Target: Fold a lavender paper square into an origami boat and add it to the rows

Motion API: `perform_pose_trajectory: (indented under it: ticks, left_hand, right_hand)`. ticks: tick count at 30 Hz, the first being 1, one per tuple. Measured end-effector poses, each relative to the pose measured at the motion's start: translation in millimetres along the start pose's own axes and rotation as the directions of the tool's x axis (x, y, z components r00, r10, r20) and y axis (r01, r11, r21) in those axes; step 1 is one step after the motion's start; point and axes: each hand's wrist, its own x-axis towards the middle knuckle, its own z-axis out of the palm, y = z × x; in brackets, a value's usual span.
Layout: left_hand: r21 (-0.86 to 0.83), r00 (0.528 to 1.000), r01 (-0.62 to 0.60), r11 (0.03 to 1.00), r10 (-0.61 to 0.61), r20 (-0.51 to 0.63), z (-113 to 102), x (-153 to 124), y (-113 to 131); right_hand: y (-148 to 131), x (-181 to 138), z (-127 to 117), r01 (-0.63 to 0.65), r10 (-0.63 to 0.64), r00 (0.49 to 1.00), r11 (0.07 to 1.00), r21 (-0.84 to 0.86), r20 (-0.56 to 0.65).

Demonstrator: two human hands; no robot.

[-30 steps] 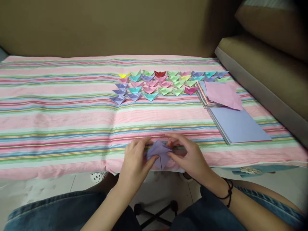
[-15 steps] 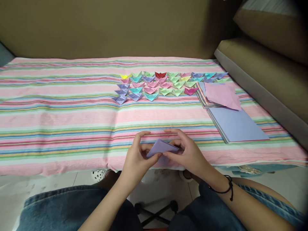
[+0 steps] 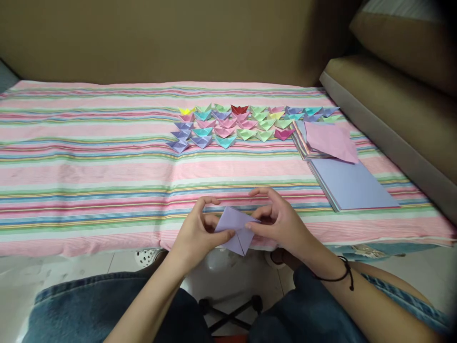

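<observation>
A piece of folded purple paper is held up at the near edge of the cloth, its diamond-like face with a centre crease towards me. My left hand pinches its left side, thumb in front and fingers behind. On the opposite side, my right hand grips the paper's right corner between thumb and fingers. Both index fingers are raised and curled above the paper. Fingertips behind the sheet are partly hidden.
Several rows of small folded paper boats in many colours stand farther back. To the right lie a pile of paper topped by a pink sheet and a purple-topped stack. A striped cloth covers the seat; brown cushions border it.
The folded paper has tilted and opened out, so its lower diamond and centre crease now show. My hands have moved slightly apart, the left one a little to the left.
</observation>
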Motion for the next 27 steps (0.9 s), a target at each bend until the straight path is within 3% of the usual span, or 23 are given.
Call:
perform_pose_trajectory:
  ticks: [4, 9, 14, 16, 19, 22, 24, 27]
  left_hand:
    - [-0.009, 0.999, 0.033, 0.999, -0.033, -0.013, -4.3, -2.4, 4.5]
    - [-0.027, 0.991, 0.046, 0.999, -0.049, -0.126, -10.5, -4.1, 10.9]
    - [0.027, 0.986, 0.057, 0.998, -0.052, -0.161, -14.8, -5.0, 8.9]
    - [0.084, 0.983, 0.047, 0.995, -0.031, -0.180, -14.6, -4.4, 5.9]
    - [0.178, 0.979, 0.030, 0.984, 0.007, -0.206, -11.8, -2.4, 0.2]
    - [0.244, 0.974, 0.015, 0.970, 0.041, -0.222, -7.3, 0.3, -5.9]
    - [0.288, 0.974, -0.006, 0.958, 0.072, -0.217, -6.1, 1.7, -9.2]
    - [0.450, 0.973, -0.031, 0.893, 0.131, -0.192, -11.8, 2.0, -10.1]
  right_hand:
    - [-3.4, 0.9, -5.7, -0.070, 0.073, 0.997, 0.992, 0.109, -0.019]
    - [-6.4, 1.5, -10.1, -0.078, 0.091, 0.987, 0.992, 0.096, -0.136]
    - [-6.3, 1.1, -20.4, -0.088, 0.088, 0.994, 0.996, 0.004, -0.066]
    - [-8.5, 0.1, -26.0, -0.020, 0.010, 0.996, 0.993, -0.114, -0.088]
    - [-12.1, -1.9, -27.8, 0.224, -0.314, 0.934, 0.888, -0.402, -0.172]
    - [-9.0, -3.0, -18.5, 0.460, -0.537, 0.842, 0.676, -0.576, 0.041]
    - [-2.0, -2.3, -9.9, 0.547, -0.549, 0.812, 0.598, -0.586, 0.197]
    - [9.9, 0.3, -1.3, 0.522, -0.496, 0.833, 0.557, -0.646, 0.245]
